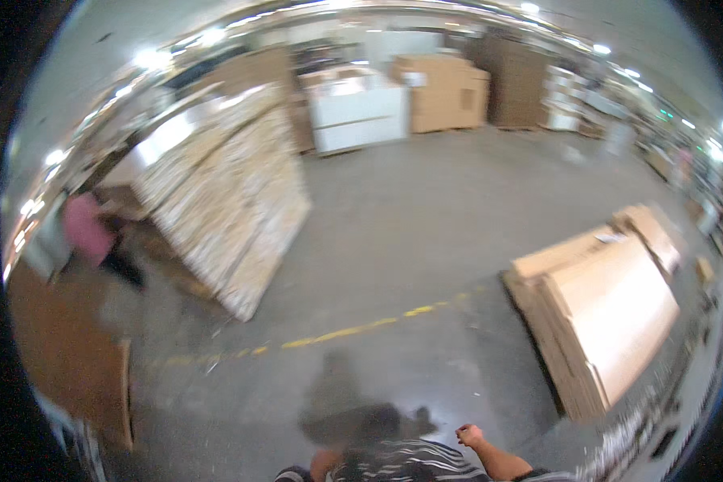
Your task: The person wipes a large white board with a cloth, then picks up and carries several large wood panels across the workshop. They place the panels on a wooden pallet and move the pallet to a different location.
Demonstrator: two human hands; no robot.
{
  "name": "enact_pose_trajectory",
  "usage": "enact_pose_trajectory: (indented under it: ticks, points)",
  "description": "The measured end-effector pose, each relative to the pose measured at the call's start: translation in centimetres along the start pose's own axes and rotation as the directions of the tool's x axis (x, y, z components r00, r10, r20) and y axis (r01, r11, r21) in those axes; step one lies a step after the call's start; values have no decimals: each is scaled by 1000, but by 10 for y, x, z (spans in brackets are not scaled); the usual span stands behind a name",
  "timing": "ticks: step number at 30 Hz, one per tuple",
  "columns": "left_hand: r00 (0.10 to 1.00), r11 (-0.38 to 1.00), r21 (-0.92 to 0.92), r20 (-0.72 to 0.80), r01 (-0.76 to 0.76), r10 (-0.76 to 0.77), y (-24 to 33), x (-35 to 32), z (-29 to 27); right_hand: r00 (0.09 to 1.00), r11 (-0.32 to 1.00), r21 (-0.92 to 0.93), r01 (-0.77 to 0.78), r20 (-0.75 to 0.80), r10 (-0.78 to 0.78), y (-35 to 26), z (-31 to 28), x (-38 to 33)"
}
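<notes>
My right hand is at the lower edge, held out over the concrete floor. Its fingers look loosely curled, and I see nothing held in them. Of my left arm only a short stretch of skin shows beside my striped shirt; my left hand is out of sight. Nearest to my right hand, though well apart from it, lies a stack of flat brown cardboard on the right.
A tall stack of wrapped sheets stands at left, with a person in a pink top behind it. Brown board lies near left. Cardboard boxes and a white stack line the back. A worn yellow line crosses the floor.
</notes>
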State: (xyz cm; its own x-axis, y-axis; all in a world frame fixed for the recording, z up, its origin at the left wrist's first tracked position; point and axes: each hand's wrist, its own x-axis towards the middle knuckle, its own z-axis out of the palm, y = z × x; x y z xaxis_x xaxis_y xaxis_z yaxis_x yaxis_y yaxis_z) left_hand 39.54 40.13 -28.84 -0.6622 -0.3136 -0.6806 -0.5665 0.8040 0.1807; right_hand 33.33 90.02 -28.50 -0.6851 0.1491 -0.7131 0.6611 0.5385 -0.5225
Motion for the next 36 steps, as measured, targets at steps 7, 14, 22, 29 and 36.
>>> enact_pose_trajectory:
  ticks: [7, 14, 22, 29, 36]
  points:
    - [903, 871, -260, -10, -417, 429, 166, 127, -19, 937, 920, -177, -349, -49, 346, 101, -78, 4]
    - [888, 872, -206, 25, -444, 459, 457, 172, -18, 969, 963, 107, -246, 10, 246, 174, -83, 91]
    - [843, 872, 81, 315, -482, 436, 594, 235, -87, 994, 994, 34, -101, 48, 100, 93, -193, 248]
    - [884, 955, 113, 421, -272, 202, 718, 264, -117, 798, 992, 127, -9, -597, 84, -25, -455, 386]
    - [874, 935, 159, 431, -318, 225, 873, 366, -127, 784, 965, 262, -30, -592, 186, -93, -587, 481]
